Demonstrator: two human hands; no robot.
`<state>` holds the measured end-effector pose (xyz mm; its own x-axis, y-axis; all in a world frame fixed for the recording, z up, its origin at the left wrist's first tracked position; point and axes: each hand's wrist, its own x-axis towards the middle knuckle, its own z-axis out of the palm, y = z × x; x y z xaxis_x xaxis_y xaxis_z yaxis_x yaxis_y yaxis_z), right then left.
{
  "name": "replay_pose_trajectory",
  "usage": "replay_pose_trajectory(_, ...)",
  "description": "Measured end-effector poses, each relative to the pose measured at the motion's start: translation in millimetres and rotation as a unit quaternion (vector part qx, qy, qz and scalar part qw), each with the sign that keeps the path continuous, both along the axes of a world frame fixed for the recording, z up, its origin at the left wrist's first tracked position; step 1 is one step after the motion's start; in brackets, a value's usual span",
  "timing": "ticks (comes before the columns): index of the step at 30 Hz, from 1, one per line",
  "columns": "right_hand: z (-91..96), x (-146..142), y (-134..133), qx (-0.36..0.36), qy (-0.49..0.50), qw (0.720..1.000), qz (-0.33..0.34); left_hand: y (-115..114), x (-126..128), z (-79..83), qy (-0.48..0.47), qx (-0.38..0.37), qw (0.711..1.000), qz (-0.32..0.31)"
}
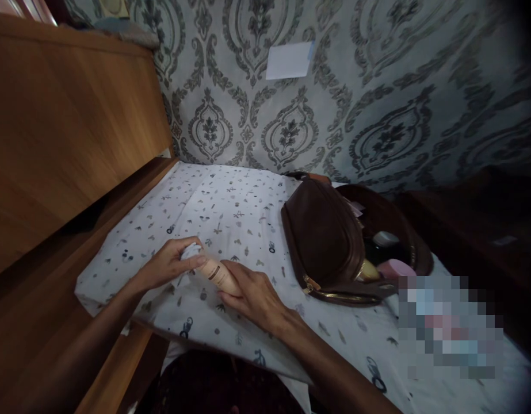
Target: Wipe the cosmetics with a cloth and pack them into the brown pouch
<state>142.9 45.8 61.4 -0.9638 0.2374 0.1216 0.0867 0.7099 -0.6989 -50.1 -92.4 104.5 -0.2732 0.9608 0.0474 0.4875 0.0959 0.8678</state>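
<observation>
Between my two hands is a small peach-coloured bottle (217,274) with a pale top and a dark label too small to read. My left hand (172,261) pinches the pale top with thumb and fingers. Around the lower end of the bottle wraps my right hand (252,293). The bottle is tilted above a white cloth (222,201) printed with small motifs. To the right of my hands lies a brown zip bag (321,230), unzipped, with a pink-lidded item (397,268), a yellowish item and a dark jar inside it.
A wooden cabinet (75,115) borders the cloth on the left. Behind stands a patterned wallpapered wall (248,115) with a white card (290,60) on it. A blurred-out, pixelated object (450,328) lies at the right.
</observation>
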Motion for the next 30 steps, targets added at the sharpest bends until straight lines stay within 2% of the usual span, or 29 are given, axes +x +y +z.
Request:
replay_pose_trajectory(3, 0.6, 0.0, 0.3, 0.0, 0.002, 1.0, 0.003, 1.2, 0.4, -2.3, 0.014, 0.0, 1.0, 0.007)
replay_pose_trajectory(5, 1.3, -0.7, 0.6, -0.018, 0.008, 1.0, 0.005, -0.6, -1.3, 0.9, 0.003, -0.006, 1.0, -0.01)
replay_pose_trajectory(10, 3.6, -3.1, -0.6, -0.118, 0.017, 0.993, 0.002, -10.3, -11.9, 10.2, -0.03, -0.023, 0.996, -0.077)
replay_pose_trajectory(12, 4.1, -3.6, -1.5, -0.136, 0.022, 0.99, 0.0, -11.9, -13.1, 9.0, -0.025, -0.027, 0.997, -0.064)
replay_pose_trajectory(15, 4.1, -3.8, -2.5, -0.119, 0.025, 0.993, -0.006, -8.8, -8.6, 3.9, -0.012, -0.04, 0.999, -0.031)
replay_pose_trajectory(18, 4.4, -3.7, -2.5, -0.136, 0.015, 0.991, 0.005, -3.8, -2.2, 3.0, 0.003, -0.036, 0.999, -0.034)
replay_pose_trajectory(20, 5.1, -3.4, -2.3, -0.208, 0.007, 0.978, 0.031, -2.5, -0.2, 6.2, -0.003, -0.031, 0.998, -0.052)
replay_pose_trajectory(23, 6.3, -2.6, -2.8, -0.345, -0.001, 0.936, 0.064, -2.8, -1.6, 11.0, -0.017, -0.026, 0.996, -0.078)
replay_pose_trajectory(25, 7.0, -2.2, -3.7, -0.404, -0.005, 0.912, 0.072, -2.5, -3.9, 10.6, -0.029, -0.026, 0.996, -0.085)
replay_pose_trajectory(27, 7.6, -2.2, -4.4, -0.44, -0.013, 0.895, 0.074, -0.7, -5.6, 7.0, -0.04, -0.013, 0.997, -0.069)
replay_pose_trajectory(30, 9.0, -2.2, -3.7, -0.478, -0.015, 0.876, 0.062, 3.9, -3.7, 1.2, -0.043, 0.044, 0.998, -0.012)
